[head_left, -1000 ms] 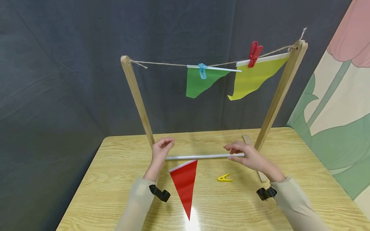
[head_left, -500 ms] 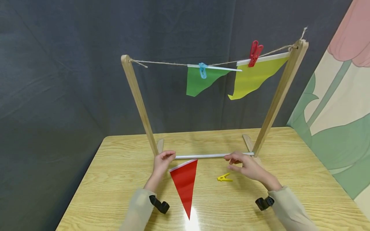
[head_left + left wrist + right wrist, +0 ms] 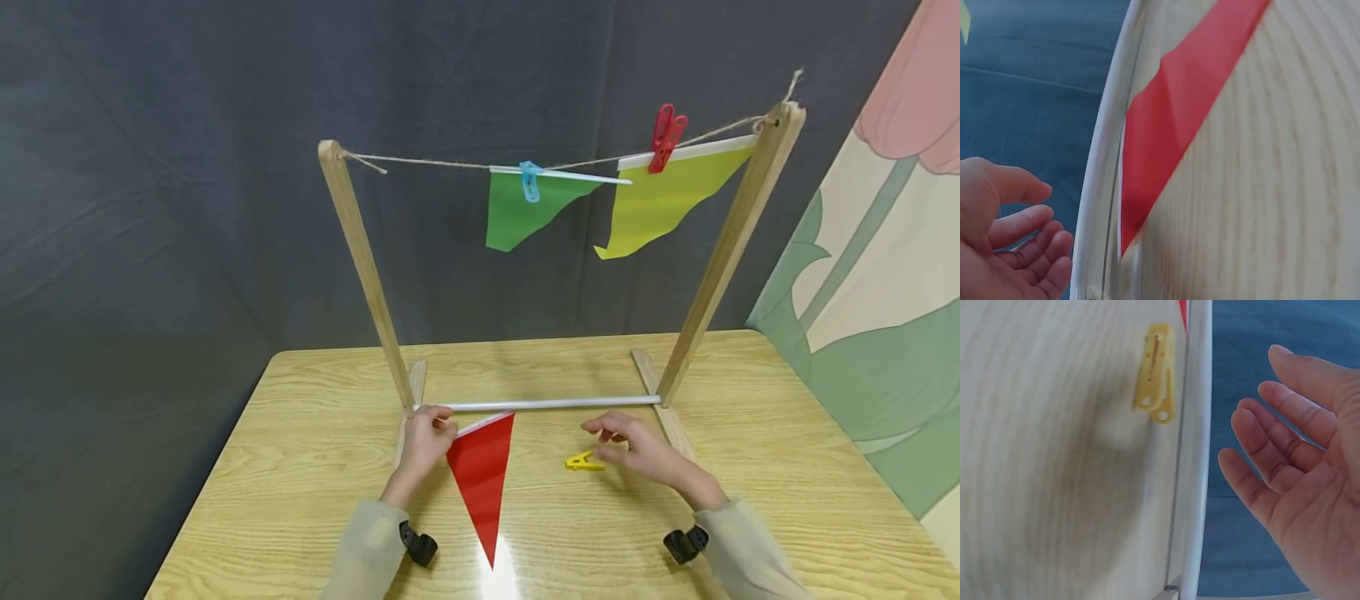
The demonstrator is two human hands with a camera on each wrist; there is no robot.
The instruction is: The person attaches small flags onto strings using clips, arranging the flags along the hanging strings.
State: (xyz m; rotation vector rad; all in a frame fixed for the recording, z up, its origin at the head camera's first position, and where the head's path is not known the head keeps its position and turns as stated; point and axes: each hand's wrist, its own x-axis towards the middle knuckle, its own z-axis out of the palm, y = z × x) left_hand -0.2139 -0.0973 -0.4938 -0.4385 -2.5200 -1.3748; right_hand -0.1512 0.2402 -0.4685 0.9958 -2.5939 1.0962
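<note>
A red triangular pennant (image 3: 482, 479) with a white top strip lies on the table. At its upper left corner is my left hand (image 3: 427, 440), its fingertips overlapping the strip in the head view. The left wrist view shows the left thumb and fingers (image 3: 1029, 240) apart and loosely bent, with nothing between them. My right hand (image 3: 636, 448) hovers just right of a yellow clothespin (image 3: 577, 461), fingers relaxed and holding nothing. In the right wrist view, the clothespin (image 3: 1159, 375) lies apart from the bent fingertips.
A wooden frame with two posts (image 3: 365, 275) and a white crossbar (image 3: 555, 404) stands behind the hands. On its string (image 3: 427, 163) hang a green pennant (image 3: 517, 212) with a blue clothespin (image 3: 530, 185) and a yellow pennant (image 3: 652, 204) with a red clothespin (image 3: 664, 142).
Both hands have come down and nearer: the left from the crossbar's left end to the red pennant's corner, the right from the crossbar's right end toward the yellow clothespin.
</note>
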